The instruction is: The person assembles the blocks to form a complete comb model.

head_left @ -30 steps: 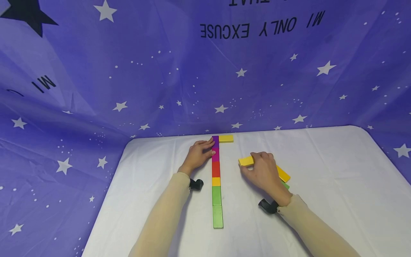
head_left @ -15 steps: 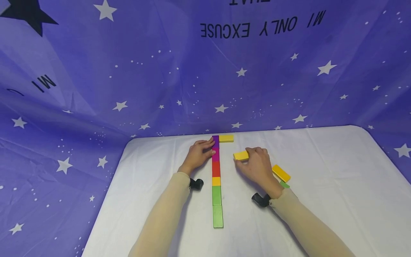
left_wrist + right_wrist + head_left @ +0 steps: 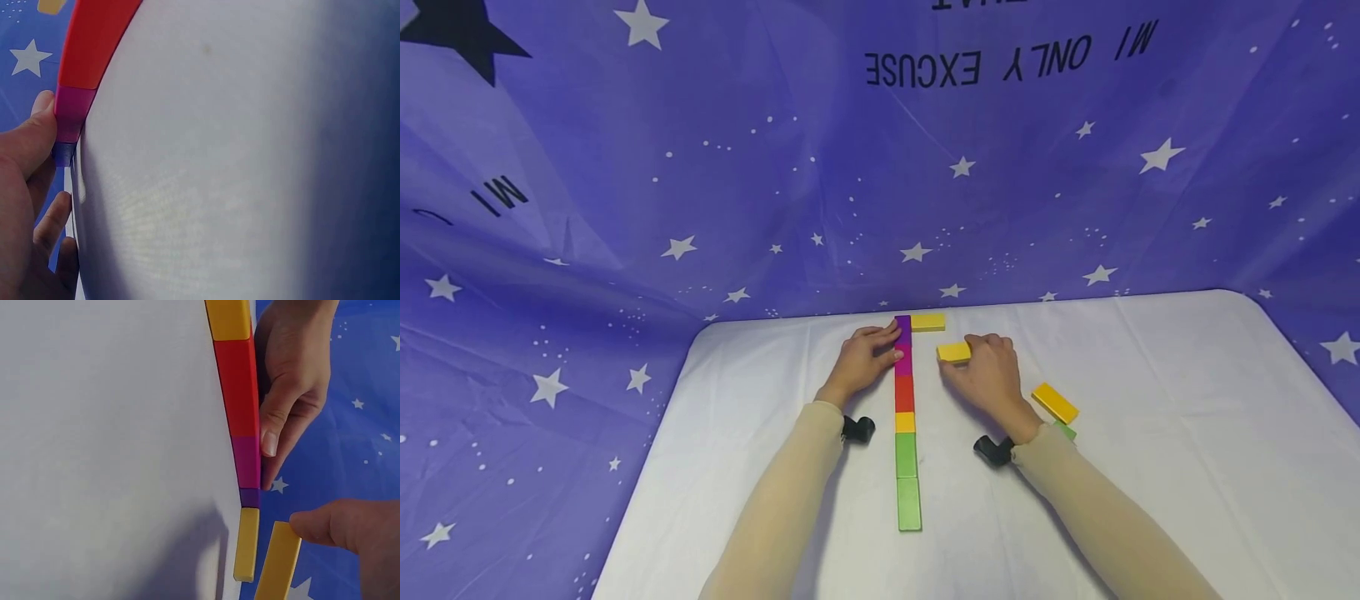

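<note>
A straight row of flat blocks runs down the table: purple (image 3: pixel 904 329), magenta (image 3: pixel 907 367), red (image 3: pixel 905 394), a short orange one (image 3: pixel 906 422), then two green. At the purple end, a yellow block (image 3: pixel 928 323) sticks out to the right. My left hand (image 3: pixel 859 362) lies left of the row, thumb and fingertips touching the magenta and purple blocks. Between thumb and fingers, my right hand (image 3: pixel 988 379) pinches another yellow block (image 3: pixel 953 353). In the right wrist view this held block (image 3: pixel 278 562) appears beside the placed yellow one (image 3: pixel 247 544), with a gap between them.
An orange-yellow block (image 3: pixel 1055 403) lies right of the right wrist, beside a partly hidden green block (image 3: pixel 1065 430). The white-covered table (image 3: pixel 1172 450) meets a purple star-printed cloth (image 3: pixel 850 183) at the back. Black camera mounts (image 3: pixel 995 451) sit at both wrists.
My right hand has carried the yellow block leftward and away from me, closer to the row. More of the loose orange-yellow block now shows. The left hand stays put.
</note>
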Available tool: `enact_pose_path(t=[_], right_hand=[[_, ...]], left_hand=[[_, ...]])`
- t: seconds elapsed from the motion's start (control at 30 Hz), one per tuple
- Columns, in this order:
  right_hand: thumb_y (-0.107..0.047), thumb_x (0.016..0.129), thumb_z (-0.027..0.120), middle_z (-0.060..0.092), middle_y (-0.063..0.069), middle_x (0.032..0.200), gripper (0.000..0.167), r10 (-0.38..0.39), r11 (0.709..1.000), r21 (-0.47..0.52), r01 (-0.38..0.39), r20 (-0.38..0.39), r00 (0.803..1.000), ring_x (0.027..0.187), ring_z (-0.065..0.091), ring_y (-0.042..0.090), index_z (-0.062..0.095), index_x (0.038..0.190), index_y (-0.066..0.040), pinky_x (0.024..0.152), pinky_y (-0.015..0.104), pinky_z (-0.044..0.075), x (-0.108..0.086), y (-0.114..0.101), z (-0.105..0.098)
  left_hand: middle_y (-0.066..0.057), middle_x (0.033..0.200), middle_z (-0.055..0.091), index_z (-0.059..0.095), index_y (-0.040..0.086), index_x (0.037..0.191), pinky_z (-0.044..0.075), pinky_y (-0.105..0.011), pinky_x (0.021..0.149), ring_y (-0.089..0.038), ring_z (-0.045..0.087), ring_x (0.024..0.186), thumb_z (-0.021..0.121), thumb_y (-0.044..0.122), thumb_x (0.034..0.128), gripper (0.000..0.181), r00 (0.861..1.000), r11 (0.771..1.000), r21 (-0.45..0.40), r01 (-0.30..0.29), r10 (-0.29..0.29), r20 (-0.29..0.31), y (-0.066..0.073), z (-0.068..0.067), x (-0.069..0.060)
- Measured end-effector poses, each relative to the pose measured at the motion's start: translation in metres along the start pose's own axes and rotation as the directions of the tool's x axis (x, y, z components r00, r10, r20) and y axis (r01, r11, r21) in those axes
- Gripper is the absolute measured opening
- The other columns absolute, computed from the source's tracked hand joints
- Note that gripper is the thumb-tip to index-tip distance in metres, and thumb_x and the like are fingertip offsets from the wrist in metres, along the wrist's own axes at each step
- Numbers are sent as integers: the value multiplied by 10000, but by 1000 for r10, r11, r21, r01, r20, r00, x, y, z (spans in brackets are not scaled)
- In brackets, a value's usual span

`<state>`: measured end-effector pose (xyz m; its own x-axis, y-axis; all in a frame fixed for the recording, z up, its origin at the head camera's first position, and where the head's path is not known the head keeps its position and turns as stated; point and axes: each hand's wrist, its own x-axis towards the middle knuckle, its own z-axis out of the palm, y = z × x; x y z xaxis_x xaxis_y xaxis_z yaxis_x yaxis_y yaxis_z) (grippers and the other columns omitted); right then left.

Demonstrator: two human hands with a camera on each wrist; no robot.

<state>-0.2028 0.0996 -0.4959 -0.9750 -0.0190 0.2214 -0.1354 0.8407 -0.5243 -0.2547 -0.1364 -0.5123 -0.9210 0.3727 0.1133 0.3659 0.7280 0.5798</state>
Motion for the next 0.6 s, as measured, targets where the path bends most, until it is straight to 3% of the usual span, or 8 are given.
enact_pose_path(t=[0.6], right_hand=[[-426, 797, 763, 675, 292, 1050, 627, 39, 999, -16, -39, 14, 999, 949, 558, 437, 698, 1150, 88, 850, 516, 441, 20, -8, 22]], left_hand=[[78, 1510, 487, 596, 152, 1399, 298, -453, 1178, -237, 442, 1386, 706, 326, 944, 499, 1000, 1000, 11, 14, -14, 6, 0, 1, 1]])
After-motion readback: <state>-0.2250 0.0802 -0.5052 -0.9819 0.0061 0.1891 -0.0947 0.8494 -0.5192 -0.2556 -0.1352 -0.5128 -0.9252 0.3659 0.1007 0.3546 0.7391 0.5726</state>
